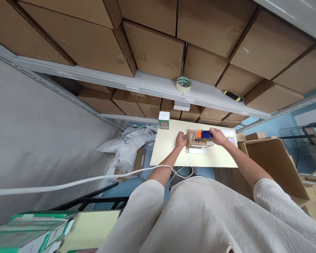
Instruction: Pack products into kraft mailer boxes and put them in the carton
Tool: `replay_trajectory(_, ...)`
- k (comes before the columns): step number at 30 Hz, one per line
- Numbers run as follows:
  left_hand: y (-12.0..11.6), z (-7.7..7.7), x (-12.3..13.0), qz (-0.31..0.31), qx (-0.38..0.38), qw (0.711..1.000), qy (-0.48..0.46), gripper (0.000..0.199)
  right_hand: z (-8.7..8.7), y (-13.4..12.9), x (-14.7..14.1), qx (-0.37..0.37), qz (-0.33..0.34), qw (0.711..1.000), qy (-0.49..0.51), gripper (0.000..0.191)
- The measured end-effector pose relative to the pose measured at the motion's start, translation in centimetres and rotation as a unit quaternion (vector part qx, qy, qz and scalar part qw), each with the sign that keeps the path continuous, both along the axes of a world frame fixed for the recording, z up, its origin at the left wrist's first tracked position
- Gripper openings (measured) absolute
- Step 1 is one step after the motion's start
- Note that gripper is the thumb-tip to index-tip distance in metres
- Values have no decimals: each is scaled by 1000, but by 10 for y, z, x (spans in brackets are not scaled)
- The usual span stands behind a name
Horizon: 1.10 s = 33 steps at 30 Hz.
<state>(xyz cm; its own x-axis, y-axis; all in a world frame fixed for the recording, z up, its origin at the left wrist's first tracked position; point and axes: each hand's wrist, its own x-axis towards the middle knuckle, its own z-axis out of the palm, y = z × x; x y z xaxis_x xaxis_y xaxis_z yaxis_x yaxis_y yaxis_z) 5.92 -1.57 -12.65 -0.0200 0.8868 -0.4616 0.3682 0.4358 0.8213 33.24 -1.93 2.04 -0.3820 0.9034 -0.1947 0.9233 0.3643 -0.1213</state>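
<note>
Cardboard, thin and brown, makes up the small carton (194, 138) lying on the pale yellow tabletop (168, 154), near its far edge and just in front of the shelving. The left hand (180, 140) presses against the carton's left end, fingers curled on it. The right hand (218, 136) is closed over the right end of an orange-and-blue pack (203, 134) that lies in or on the carton; from here I cannot tell which. The pack's long axis runs left to right, parallel with the table's far edge, orange end towards the left hand. Both look light and fairly stiff, though the carton walls would likely dent under a hard squeeze, so holding it by the ends seems soundest. A white slip (197, 150) lies just in front, and a small green-and-white box (163, 120) stands well apart at the far left corner.
</note>
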Motion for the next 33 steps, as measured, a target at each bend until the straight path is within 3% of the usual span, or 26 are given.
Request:
replay_trajectory(5, -7, 5, -2, -29, 9, 998, -46, 45, -1, -1, 1, -4, -16, 1000, 10, 24)
replay_trajectory(8, -8, 15, -3, -86, 69, 993, -32, 59, -2, -3, 1, -12, -27, 999, 20, 26)
replay_trajectory(11, -3, 27, 2, -225, 145, 963, 23, 98, -2, -5, 2, -18, -41, 998, 37, 44)
replay_trajectory(13, 3, 33, 7, -313, 155, 933, 83, 130, -2, -5, 3, -18, -39, 998, 46, 55)
replay_trajectory(15, 9, 38, 12, -364, 150, 909, 138, 147, -1, -5, 6, -20, -19, 999, 45, 52)
replay_trajectory(18, 17, 41, 16, -391, 153, 886, 196, 146, 2, -4, 10, -25, 6, 999, 26, 42)
replay_trajectory(25, 23, 41, 14, -427, 210, 830, 292, 122, 12, 1, 7, -46, 37, 997, -48, 42)
replay_trajectory(33, 24, 42, 16, -437, 217, 808, 330, 121, 21, 6, 26, -44, 79, 992, -86, 45)
